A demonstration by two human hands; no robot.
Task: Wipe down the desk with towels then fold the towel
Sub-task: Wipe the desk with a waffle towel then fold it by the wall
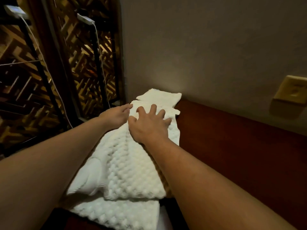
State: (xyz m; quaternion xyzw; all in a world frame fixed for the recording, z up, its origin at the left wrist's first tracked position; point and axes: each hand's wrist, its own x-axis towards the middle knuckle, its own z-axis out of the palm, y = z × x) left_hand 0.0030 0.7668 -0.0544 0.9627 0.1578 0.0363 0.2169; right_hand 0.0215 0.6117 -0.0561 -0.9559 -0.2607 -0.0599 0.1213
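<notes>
Towel (pixel 132 163) lengthwise toward the wall (pixel 216 47)

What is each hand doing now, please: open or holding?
Left hand: at the towel edge; grip cannot be told.
Right hand: open, fingers spread, pressing the towel.

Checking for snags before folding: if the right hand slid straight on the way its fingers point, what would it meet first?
The right hand lies spread on the white towel, fingers pointing away. It would first meet the towel's layered far end, then probably the wall behind; depth is unclear.
</notes>
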